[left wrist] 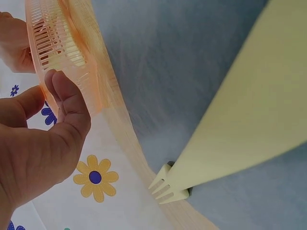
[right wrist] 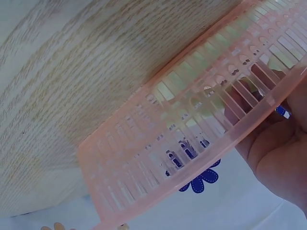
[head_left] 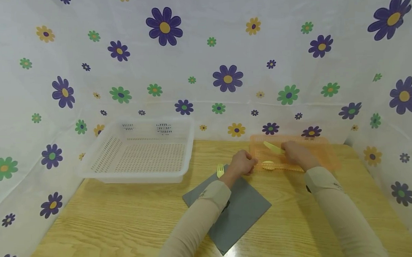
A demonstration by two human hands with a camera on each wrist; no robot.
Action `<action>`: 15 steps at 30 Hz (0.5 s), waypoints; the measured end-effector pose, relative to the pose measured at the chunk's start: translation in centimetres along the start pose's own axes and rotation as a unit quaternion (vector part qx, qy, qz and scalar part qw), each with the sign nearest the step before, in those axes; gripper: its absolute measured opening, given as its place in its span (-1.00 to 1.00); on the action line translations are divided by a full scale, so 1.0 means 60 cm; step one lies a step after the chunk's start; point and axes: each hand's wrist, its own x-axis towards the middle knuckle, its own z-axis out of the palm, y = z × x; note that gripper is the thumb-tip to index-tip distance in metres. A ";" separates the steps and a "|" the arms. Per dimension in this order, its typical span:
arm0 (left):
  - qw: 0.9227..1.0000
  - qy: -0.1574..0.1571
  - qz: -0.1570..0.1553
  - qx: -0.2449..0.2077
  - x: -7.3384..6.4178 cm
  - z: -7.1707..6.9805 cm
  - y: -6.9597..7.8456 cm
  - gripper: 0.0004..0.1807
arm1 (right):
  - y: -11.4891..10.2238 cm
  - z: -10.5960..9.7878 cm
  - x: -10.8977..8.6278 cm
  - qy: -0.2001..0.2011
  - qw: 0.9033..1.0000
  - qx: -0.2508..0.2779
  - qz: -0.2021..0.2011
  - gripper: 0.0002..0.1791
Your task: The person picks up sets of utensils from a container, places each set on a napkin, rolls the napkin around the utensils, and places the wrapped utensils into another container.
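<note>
My left hand (head_left: 242, 163) pinches the near left rim of a shallow orange plastic basket (head_left: 324, 141), thumb on one side and fingers on the other. Over the basket, my right hand (head_left: 297, 154) holds a pale yellow plastic knife (head_left: 274, 147) by one end, its blade pointing left. Through the slotted wall in the right wrist view, the fingers (right wrist: 240, 103) of that hand show inside the basket. A yellow spoon (head_left: 268, 165) lies in the basket near its front wall. A yellow fork (left wrist: 249, 110) rests on a grey folded cloth (head_left: 243, 210) beneath my left forearm.
A large white slotted basket (head_left: 185, 174) stands at the back left of the wooden table (head_left: 127, 222). Behind and at both sides hangs a white curtain (head_left: 196, 49) with printed flowers, close to the table's back edge.
</note>
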 end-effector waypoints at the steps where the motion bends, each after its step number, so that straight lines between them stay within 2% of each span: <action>1: 1.000 0.000 -0.001 0.002 0.000 0.000 0.001 -0.82 | 0.000 -0.001 -0.001 0.005 1.000 0.001 -0.002 -0.83; 6: 1.000 0.002 -0.001 0.017 -0.002 0.000 0.004 -0.77 | 0.000 -0.005 -0.006 0.031 0.999 0.007 -0.013 -0.89; 10: 1.000 -0.004 0.004 0.024 -0.002 0.001 0.004 -0.62 | -0.004 -0.010 -0.012 0.047 0.999 0.017 -0.012 -0.94; 13: 1.000 -0.008 0.004 0.019 -0.003 0.001 0.003 -0.55 | -0.006 -0.012 -0.015 0.055 0.998 0.020 -0.006 -0.88; 15: 1.000 -0.008 0.001 0.010 -0.003 0.001 0.002 -0.58 | -0.008 -0.013 -0.017 0.060 0.998 0.023 -0.004 -0.82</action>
